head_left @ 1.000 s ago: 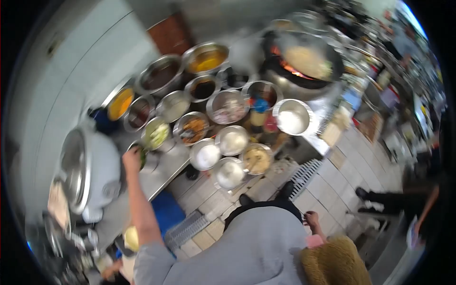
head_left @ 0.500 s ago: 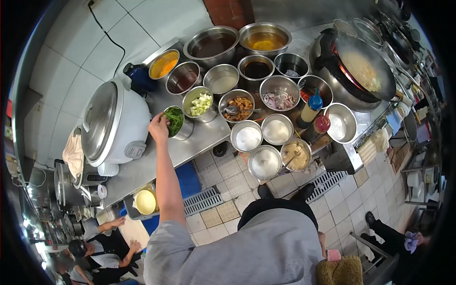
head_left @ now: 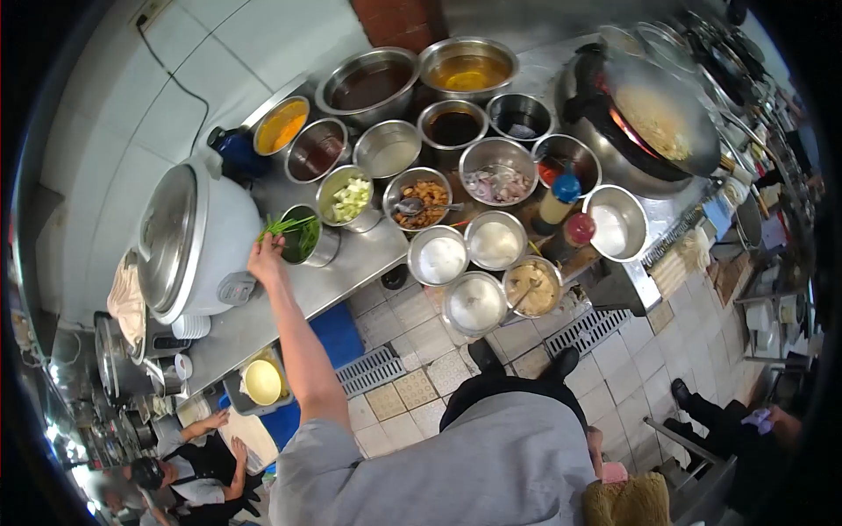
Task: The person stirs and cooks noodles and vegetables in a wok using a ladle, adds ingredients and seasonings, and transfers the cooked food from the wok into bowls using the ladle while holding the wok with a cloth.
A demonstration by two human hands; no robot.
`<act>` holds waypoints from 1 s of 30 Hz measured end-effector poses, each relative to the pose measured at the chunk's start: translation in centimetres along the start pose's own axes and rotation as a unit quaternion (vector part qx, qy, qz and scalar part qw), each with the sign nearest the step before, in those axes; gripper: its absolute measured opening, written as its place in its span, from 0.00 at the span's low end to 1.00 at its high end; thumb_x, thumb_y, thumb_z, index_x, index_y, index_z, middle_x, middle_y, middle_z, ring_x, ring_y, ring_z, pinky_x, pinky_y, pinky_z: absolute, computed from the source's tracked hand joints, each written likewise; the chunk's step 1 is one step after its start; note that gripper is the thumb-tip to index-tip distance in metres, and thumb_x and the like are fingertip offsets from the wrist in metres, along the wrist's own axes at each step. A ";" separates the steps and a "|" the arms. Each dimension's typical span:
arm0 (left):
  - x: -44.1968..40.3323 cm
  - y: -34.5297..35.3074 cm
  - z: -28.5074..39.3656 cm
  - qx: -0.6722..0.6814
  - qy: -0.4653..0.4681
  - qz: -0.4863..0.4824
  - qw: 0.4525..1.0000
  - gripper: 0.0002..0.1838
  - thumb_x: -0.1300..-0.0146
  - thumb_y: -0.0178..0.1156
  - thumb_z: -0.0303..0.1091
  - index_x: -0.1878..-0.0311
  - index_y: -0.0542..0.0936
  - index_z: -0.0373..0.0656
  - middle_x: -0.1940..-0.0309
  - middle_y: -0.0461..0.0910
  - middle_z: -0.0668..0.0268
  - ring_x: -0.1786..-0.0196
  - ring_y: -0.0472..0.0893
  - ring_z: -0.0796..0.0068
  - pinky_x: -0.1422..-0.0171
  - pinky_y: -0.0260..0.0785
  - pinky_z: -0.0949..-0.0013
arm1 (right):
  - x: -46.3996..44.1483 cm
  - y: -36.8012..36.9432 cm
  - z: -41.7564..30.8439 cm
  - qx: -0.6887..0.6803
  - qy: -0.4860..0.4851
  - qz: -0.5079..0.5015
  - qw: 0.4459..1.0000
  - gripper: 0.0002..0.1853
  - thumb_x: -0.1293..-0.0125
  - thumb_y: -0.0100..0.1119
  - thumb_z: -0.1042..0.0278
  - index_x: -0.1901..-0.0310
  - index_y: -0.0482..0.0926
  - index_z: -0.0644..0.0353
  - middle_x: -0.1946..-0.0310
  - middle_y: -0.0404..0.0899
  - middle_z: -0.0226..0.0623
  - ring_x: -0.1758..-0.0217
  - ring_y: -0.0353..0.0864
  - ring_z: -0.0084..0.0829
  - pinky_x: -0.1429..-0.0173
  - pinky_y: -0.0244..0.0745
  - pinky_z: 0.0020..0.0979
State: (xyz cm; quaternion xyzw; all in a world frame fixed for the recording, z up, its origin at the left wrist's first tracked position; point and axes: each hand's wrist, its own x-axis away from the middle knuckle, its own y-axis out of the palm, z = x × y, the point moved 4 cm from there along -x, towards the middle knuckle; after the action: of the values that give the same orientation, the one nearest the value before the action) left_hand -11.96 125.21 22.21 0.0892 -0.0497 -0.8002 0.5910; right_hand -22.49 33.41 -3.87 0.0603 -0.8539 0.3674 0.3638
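My left hand pinches a small bunch of chopped green scallions beside the rim of a tall steel container. More greens lie inside that container. The bunch sticks out above my fingers, toward the container's mouth. Right behind the hand stands a big white rice cooker. A steel pot of pale green chopped vegetable is the container's near neighbour. Of my right hand only a bit of skin shows at my right hip; its fingers are hidden.
Several steel bowls of sauces and seasonings crowd the counter. At the right, a steaming wok sits over a flame. Two squeeze bottles stand near it, one with a blue cap. A co-worker works at lower left; another person's leg shows at right.
My left hand has come up out of the greens container, moving left, with a bunch of scallions now visible in its fingers. The view has shifted slightly.
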 end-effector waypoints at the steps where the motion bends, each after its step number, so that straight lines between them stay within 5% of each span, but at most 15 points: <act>1: 0.2 -0.2 0.4 0.010 0.004 -0.009 1.000 0.11 0.34 0.59 0.23 0.51 0.76 0.31 0.62 0.80 0.57 0.63 0.83 0.67 0.58 0.79 0.69 | 0.3 -0.4 -1.0 -0.003 0.014 0.005 1.000 0.16 0.43 0.59 0.69 0.58 0.83 0.73 0.68 0.85 0.50 0.66 0.85 0.36 0.58 0.78 0.33; 6: -0.4 -1.5 2.1 -0.013 0.059 -0.044 0.997 0.12 0.34 0.58 0.26 0.49 0.77 0.31 0.56 0.81 0.56 0.57 0.82 0.65 0.51 0.78 0.68 | -1.5 -1.6 3.2 0.018 -0.003 0.076 0.997 0.19 0.45 0.59 0.64 0.60 0.83 0.73 0.71 0.83 0.58 0.66 0.87 0.40 0.60 0.80 0.37; 7: 0.2 -0.9 3.3 -0.022 0.058 -0.034 0.997 0.12 0.33 0.58 0.25 0.49 0.76 0.30 0.57 0.81 0.54 0.57 0.82 0.65 0.52 0.78 0.68 | 0.8 -3.8 -2.4 -0.012 0.088 0.036 0.995 0.16 0.45 0.61 0.65 0.59 0.85 0.68 0.63 0.85 0.52 0.57 0.85 0.42 0.50 0.78 0.36; 10: 1.5 1.6 5.6 0.013 0.056 -0.057 0.997 0.12 0.32 0.58 0.26 0.50 0.76 0.29 0.59 0.81 0.56 0.60 0.81 0.68 0.53 0.78 0.70 | 1.3 -6.2 -4.4 -0.092 0.106 0.041 0.989 0.16 0.45 0.62 0.66 0.59 0.84 0.69 0.65 0.85 0.51 0.61 0.86 0.41 0.56 0.80 0.36; 13: 4.4 5.7 8.6 0.014 0.078 -0.076 0.994 0.11 0.31 0.58 0.27 0.51 0.76 0.29 0.59 0.81 0.56 0.60 0.81 0.70 0.54 0.77 0.71 | -1.5 -5.8 1.5 -0.151 0.147 0.023 0.977 0.15 0.46 0.63 0.68 0.59 0.84 0.69 0.67 0.85 0.49 0.69 0.86 0.38 0.67 0.82 0.35; 16: 8.4 11.9 11.5 0.020 0.094 -0.087 0.992 0.10 0.31 0.57 0.27 0.52 0.76 0.29 0.60 0.81 0.57 0.60 0.81 0.71 0.54 0.77 0.72 | -3.4 -6.1 7.3 -0.157 0.123 0.056 0.978 0.15 0.45 0.63 0.69 0.58 0.84 0.69 0.69 0.84 0.47 0.75 0.84 0.35 0.76 0.80 0.33; 20: 13.0 21.6 13.9 0.038 0.114 -0.131 0.984 0.10 0.31 0.57 0.27 0.53 0.76 0.29 0.60 0.81 0.57 0.60 0.81 0.71 0.55 0.77 0.73 | -1.2 -11.0 8.9 -0.217 0.189 0.038 0.957 0.10 0.43 0.58 0.72 0.63 0.83 0.70 0.73 0.83 0.44 0.76 0.85 0.37 0.76 0.82 0.36; 26: 21.2 38.9 14.3 0.067 0.084 -0.212 0.971 0.09 0.33 0.58 0.25 0.53 0.77 0.30 0.61 0.81 0.57 0.60 0.82 0.69 0.54 0.80 0.71 | -2.0 -11.3 22.0 -0.366 0.254 0.070 0.892 0.11 0.39 0.55 0.71 0.58 0.78 0.67 0.73 0.81 0.43 0.78 0.83 0.38 0.79 0.81 0.41; 30: 25.2 50.8 12.0 0.077 0.070 -0.284 0.953 0.09 0.34 0.59 0.25 0.53 0.77 0.30 0.61 0.81 0.57 0.60 0.83 0.69 0.53 0.81 0.69 | -0.4 -12.3 25.5 -0.418 0.298 0.070 0.855 0.09 0.41 0.53 0.74 0.60 0.78 0.69 0.77 0.79 0.41 0.80 0.82 0.35 0.82 0.77 0.36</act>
State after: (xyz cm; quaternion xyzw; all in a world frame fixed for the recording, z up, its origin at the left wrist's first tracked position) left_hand 25.98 85.77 41.18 0.2007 -0.0426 -0.9205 0.3325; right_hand -32.36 7.29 -8.83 -0.2692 -0.7800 0.0005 0.5649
